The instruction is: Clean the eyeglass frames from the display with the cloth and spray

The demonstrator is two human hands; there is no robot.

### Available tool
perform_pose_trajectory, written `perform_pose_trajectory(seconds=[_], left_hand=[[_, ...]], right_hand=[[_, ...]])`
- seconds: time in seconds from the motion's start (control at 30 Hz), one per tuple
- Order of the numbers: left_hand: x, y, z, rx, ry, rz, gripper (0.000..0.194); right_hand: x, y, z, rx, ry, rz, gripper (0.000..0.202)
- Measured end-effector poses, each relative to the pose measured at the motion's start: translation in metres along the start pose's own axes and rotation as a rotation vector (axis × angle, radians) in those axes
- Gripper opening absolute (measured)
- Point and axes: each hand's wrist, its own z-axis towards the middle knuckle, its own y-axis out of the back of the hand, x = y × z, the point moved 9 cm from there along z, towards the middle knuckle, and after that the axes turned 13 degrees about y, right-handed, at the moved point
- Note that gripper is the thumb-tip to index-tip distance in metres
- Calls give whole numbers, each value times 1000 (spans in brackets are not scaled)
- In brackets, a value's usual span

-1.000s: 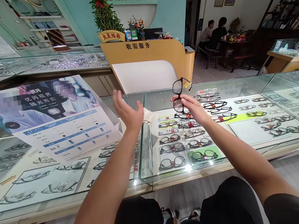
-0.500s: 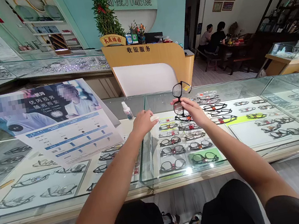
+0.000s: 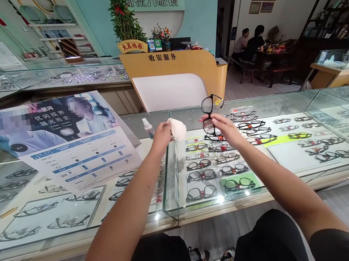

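Note:
A pale cloth or tissue (image 3: 178, 129) is pinched in my left hand (image 3: 162, 136), its flat side showing toward the right. My right hand (image 3: 224, 128) grips a pair of black-framed eyeglasses (image 3: 208, 116), held on end with one lens above the other. The fingers close on the lower lens area, and the upper lens stands free. Just behind my left hand, a small white spray bottle (image 3: 148, 128) stands upright on the glass counter. Both hands are above the glass top, apart from each other.
Rows of eyeglasses (image 3: 202, 175) lie inside the glass display case (image 3: 256, 191) below. To the left stands a folded printed sign (image 3: 82, 164). A wooden cashier desk (image 3: 175, 58) is beyond the counter, and two people (image 3: 255, 44) sit at a table far right.
My left hand has turned and shifted slightly, so more of the pale cloth now shows. My right hand and the eyeglasses have stayed nearly still.

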Motion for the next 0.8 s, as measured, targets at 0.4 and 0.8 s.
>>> perform_pose_trajectory(seconds=[0.4, 0.8], left_hand=[[-8, -33, -38, 220, 253, -574, 15], [-21, -46, -59, 403, 160, -559, 60]], right_hand=[[11, -12, -3, 70, -19, -21, 48], [20, -27, -8, 184, -34, -83, 50]])
